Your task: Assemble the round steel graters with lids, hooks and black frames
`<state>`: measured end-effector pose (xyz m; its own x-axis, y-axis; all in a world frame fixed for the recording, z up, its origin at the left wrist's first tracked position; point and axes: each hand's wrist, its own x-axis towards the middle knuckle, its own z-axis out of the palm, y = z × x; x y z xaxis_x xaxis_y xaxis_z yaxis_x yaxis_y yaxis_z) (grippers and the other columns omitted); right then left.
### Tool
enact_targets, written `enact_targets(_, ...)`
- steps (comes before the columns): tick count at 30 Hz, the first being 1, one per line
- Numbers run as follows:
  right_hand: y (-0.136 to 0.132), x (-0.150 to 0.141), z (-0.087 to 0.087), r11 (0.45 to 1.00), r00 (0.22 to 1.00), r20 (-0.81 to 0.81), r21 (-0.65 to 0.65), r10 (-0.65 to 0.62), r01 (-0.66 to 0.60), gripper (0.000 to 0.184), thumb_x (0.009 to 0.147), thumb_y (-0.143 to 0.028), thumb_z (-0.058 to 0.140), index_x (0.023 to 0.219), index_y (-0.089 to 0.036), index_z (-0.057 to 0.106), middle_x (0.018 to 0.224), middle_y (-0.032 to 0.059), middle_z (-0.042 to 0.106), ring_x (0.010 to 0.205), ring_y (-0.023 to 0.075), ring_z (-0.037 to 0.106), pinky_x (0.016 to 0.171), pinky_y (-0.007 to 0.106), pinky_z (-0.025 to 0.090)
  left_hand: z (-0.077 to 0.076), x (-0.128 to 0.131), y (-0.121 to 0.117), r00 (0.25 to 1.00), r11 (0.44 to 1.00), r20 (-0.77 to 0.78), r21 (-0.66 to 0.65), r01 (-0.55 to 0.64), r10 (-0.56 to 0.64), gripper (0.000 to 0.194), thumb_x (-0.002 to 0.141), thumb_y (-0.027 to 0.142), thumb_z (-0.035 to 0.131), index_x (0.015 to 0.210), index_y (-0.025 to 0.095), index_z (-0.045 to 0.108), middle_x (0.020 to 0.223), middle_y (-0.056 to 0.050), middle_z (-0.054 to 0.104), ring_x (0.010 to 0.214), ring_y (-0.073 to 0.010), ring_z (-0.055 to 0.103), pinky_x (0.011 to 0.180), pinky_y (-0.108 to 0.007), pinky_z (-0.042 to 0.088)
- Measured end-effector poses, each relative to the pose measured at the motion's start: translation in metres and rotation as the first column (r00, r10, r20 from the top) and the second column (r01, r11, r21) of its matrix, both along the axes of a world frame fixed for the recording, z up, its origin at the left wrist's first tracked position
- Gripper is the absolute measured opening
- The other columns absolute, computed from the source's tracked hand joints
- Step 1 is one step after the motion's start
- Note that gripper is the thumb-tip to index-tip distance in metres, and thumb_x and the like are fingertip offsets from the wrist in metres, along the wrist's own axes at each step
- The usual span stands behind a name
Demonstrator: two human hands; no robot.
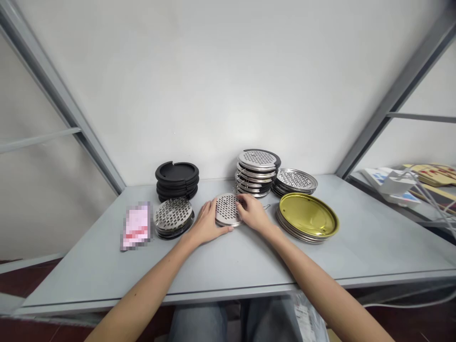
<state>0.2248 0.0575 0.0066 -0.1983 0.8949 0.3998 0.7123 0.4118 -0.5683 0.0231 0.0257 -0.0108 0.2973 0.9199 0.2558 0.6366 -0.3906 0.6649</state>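
Note:
A perforated steel disc (227, 210) with a rolled rim lies on the grey table between my hands. My left hand (206, 223) holds its left edge, and my right hand (252, 212) covers its right side. A thin wire hook (266, 206) pokes out just beyond my right hand. Behind the disc rises a tall stack of perforated discs with wire clips (257, 166). To my left are a stack of perforated discs (173, 213) and black rings (177, 179). To my right are more perforated discs (296, 181) and gold-lined metal lids (307, 216).
The grey table (228, 266) meets a white wall at the back, with grey metal uprights (57, 95) on both sides. A pixelated pink packet (136, 225) lies at the left. Papers and cables (399, 187) sit low at the right.

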Motion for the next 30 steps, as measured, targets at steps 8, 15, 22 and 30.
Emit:
enact_targets(8, 0.008, 0.011, -0.002, 0.997, 0.998, 0.025, -0.039, 0.061, -0.060, 0.037, 0.087, -0.034, 0.051, 0.116, -0.013, 0.059, 0.116, 0.0150, 0.063, 0.105, 0.0242, 0.059, 0.093, 0.037, 0.044, 0.004, -0.003, -0.002, 0.995, 0.999, -0.091, 0.029, -0.034, 0.036, 0.109, 0.064, 0.062, 0.074, 0.149, 0.022, 0.019, 0.148, -0.018, 0.033, 0.138, -0.0368, 0.029, 0.113, -0.050, 0.026)
enact_targets(15, 0.007, 0.009, 0.002, 0.997, 0.997, -0.021, -0.030, 0.073, -0.074, 0.036, 0.089, -0.037, 0.049, 0.114, -0.014, 0.061, 0.108, 0.0131, 0.068, 0.095, 0.0239, 0.063, 0.088, 0.037, 0.046, 0.012, 0.003, -0.005, 0.996, 0.994, -0.045, 0.072, -0.077, 0.080, 0.098, 0.068, 0.061, 0.071, 0.146, 0.022, 0.025, 0.142, -0.017, 0.041, 0.133, -0.0355, 0.037, 0.108, -0.049, 0.033)
enact_targets(22, 0.003, 0.011, 0.007, 0.985, 0.980, -0.115, 0.078, 0.163, -0.155, 0.045, 0.091, -0.048, 0.045, 0.117, -0.016, 0.062, 0.135, 0.0159, 0.053, 0.129, 0.0284, 0.046, 0.108, 0.046, 0.035, 0.017, 0.008, -0.006, 0.986, 0.967, 0.079, 0.199, -0.160, 0.147, 0.070, 0.074, 0.050, 0.071, 0.133, 0.020, 0.045, 0.133, -0.014, 0.049, 0.125, -0.0304, 0.047, 0.104, -0.044, 0.039)
enact_targets(30, 0.000, 0.019, 0.008, 0.939, 0.959, -0.010, 0.208, 0.282, -0.273, 0.062, 0.078, -0.043, 0.067, 0.133, -0.020, 0.049, 0.139, 0.0126, 0.051, 0.129, 0.0276, 0.047, 0.107, 0.045, 0.039, 0.027, 0.007, -0.005, 0.936, 0.943, 0.289, 0.203, -0.263, 0.199, 0.048, 0.079, 0.047, 0.067, 0.116, 0.017, 0.057, 0.115, -0.011, 0.063, 0.108, -0.0247, 0.059, 0.096, -0.039, 0.045)
